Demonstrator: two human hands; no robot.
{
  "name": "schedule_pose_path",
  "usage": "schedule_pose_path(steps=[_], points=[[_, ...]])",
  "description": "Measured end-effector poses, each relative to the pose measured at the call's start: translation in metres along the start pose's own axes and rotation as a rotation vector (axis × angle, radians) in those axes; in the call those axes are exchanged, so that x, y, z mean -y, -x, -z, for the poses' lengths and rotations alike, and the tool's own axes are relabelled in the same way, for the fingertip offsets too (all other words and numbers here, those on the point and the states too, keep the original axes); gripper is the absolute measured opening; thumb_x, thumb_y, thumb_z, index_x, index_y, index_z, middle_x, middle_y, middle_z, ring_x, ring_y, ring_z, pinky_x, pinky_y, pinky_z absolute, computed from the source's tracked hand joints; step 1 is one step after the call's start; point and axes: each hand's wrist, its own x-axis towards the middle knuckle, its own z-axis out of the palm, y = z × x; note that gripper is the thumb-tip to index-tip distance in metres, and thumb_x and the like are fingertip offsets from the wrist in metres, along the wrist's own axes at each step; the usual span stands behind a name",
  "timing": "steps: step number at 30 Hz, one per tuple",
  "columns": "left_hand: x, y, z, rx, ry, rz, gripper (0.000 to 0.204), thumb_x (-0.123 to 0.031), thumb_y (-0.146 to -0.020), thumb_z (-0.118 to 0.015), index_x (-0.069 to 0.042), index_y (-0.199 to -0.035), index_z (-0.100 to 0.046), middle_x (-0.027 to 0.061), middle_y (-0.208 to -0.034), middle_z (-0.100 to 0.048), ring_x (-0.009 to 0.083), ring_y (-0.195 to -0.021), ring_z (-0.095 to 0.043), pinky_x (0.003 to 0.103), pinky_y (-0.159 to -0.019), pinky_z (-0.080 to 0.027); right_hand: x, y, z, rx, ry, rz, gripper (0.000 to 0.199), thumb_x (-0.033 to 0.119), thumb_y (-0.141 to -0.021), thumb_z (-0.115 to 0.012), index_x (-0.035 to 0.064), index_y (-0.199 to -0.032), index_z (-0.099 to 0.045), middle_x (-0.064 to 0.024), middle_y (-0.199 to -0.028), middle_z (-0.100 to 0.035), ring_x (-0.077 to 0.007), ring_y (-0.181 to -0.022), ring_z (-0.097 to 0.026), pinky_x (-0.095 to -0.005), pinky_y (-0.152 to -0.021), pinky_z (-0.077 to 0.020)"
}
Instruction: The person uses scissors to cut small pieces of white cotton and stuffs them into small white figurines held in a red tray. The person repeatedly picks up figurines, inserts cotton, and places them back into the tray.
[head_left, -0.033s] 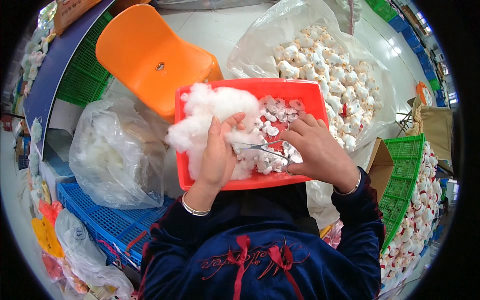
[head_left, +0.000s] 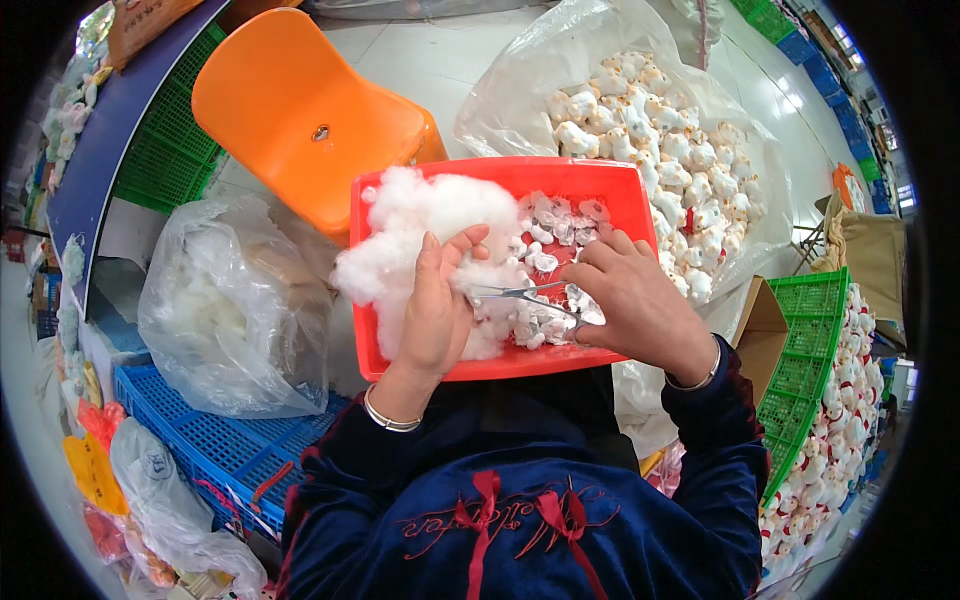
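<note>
A red plastic tray (head_left: pixel 500 168) rests on my lap. White stuffing fluff (head_left: pixel 420 215) is heaped in its left half, and several small white toy skins (head_left: pixel 560 220) lie in its right half. My left hand (head_left: pixel 435 315) pinches a small white piece wrapped in fluff over the tray's middle. My right hand (head_left: pixel 635 300) grips thin metal tweezers (head_left: pixel 520 292). Their tips point left and reach the piece in my left hand.
An orange chair (head_left: pixel 300 110) stands behind the tray. A clear bag of stuffing (head_left: pixel 225 310) sits on a blue crate (head_left: pixel 215 445) at my left. A large bag of small stuffed toys (head_left: pixel 660 130) lies at the back right. A green crate (head_left: pixel 810 340) and a cardboard box (head_left: pixel 760 320) stand at my right.
</note>
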Motion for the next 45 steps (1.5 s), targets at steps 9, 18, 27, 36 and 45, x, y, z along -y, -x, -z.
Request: schedule_pose_path(steps=[9, 18, 27, 36, 45], points=[[0.002, -0.001, 0.013, 0.016, -0.067, -0.041, 0.048, -0.029, -0.109, -0.040, 0.003, -0.143, -0.051, 0.0024, -0.110, -0.054, 0.0127, -0.101, -0.053, 0.025, -0.093, -0.043, -0.028, 0.023, 0.012, 0.029, -0.327, -0.109, 0.040, 0.017, -0.072, -0.084, 0.0060, -0.108, -0.071, -0.0107, -0.099, -0.066, -0.0312, -0.102, -0.061, -0.0432, -0.091, -0.0469], [0.007, -0.004, -0.023, -0.111, 0.095, -0.051, 0.046, -0.036, -0.111, -0.038, 0.000, -0.136, -0.053, 0.0042, -0.113, -0.055, 0.0196, -0.113, -0.059, 0.037, -0.105, -0.047, -0.002, 0.019, -0.010, -0.044, -0.077, -0.082, 0.044, 0.018, -0.068, -0.084, 0.0089, -0.109, -0.069, -0.0080, -0.103, -0.064, -0.0304, -0.107, -0.058, -0.0427, -0.090, -0.0454], [0.006, -0.007, 0.015, -0.128, -0.037, -0.149, 0.036, -0.022, -0.107, -0.054, 0.000, -0.135, -0.055, 0.0017, -0.099, -0.055, 0.0115, -0.097, -0.057, 0.028, -0.086, -0.049, -0.027, 0.045, 0.017, 0.105, -0.347, -0.077, 0.050, 0.021, -0.068, -0.085, 0.0057, -0.112, -0.070, -0.0103, -0.106, -0.065, -0.0316, -0.107, -0.059, -0.0445, -0.092, -0.0476], [-0.026, 0.009, 0.018, -0.072, -0.203, -0.119, 0.031, -0.015, -0.105, -0.057, 0.002, -0.130, -0.058, -0.0020, -0.078, -0.052, 0.0066, -0.066, -0.051, 0.024, -0.066, -0.047, -0.037, 0.035, 0.024, 0.048, 0.204, -0.268, 0.040, 0.021, -0.066, -0.084, 0.0046, -0.100, -0.070, -0.0107, -0.104, -0.065, -0.0330, -0.108, -0.058, -0.0450, -0.092, -0.0470], [-0.027, 0.016, 0.013, 0.045, -0.339, -0.015, 0.026, -0.015, -0.105, -0.057, 0.001, -0.126, -0.057, -0.0048, -0.069, -0.047, 0.0048, -0.057, -0.043, 0.021, -0.057, -0.043, -0.062, -0.004, -0.023, 0.294, 0.389, -0.202, 0.023, 0.018, -0.071, -0.079, 0.0095, -0.092, -0.073, -0.0088, -0.091, -0.068, -0.0302, -0.097, -0.064, -0.0434, -0.081, -0.0476]])
